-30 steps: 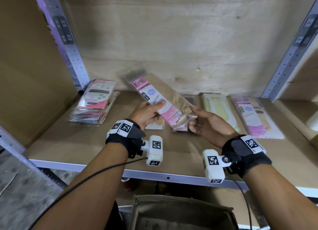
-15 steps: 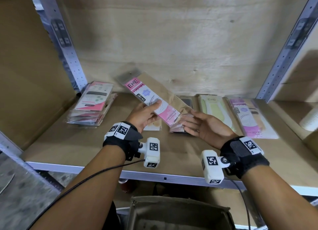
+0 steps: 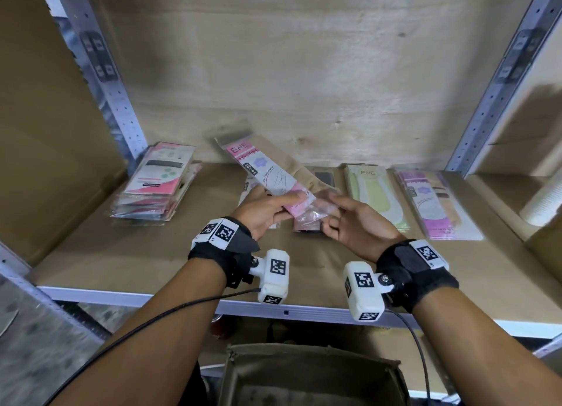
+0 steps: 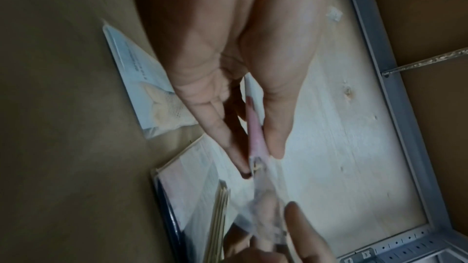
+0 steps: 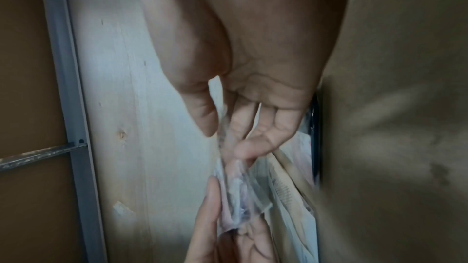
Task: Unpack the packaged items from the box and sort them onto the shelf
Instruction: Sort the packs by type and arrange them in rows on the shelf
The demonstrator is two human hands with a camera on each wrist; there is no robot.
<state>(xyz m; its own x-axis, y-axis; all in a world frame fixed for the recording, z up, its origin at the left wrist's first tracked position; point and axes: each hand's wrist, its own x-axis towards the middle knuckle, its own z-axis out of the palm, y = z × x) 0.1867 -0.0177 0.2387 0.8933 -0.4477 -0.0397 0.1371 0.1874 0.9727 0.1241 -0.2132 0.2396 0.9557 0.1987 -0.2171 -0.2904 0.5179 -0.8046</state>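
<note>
A long clear packet with a pink ENE stocking card (image 3: 264,174) is held slanted above the wooden shelf (image 3: 152,262). My left hand (image 3: 267,208) grips its lower part, thumb on top and fingers beneath; the left wrist view shows the packet's edge (image 4: 255,133) pinched there. My right hand (image 3: 343,220) pinches the crumpled clear end (image 5: 238,193) between thumb and fingers (image 5: 255,147). An open brown box (image 3: 310,375) sits below the shelf's front edge.
On the shelf lie a stack of pink-and-white packets (image 3: 158,186) at left, flat packets (image 3: 307,226) under my hands, a yellow-green packet (image 3: 374,192) and a purple one (image 3: 435,205) at right. Grey metal uprights (image 3: 115,101) flank the bay. A white roll (image 3: 544,202) lies in the neighbouring bay.
My hands have drawn slightly closer together on the packet's lower end, and the right fingers have curled onto its clear plastic tail. The packet stays slanted above the shelf.
</note>
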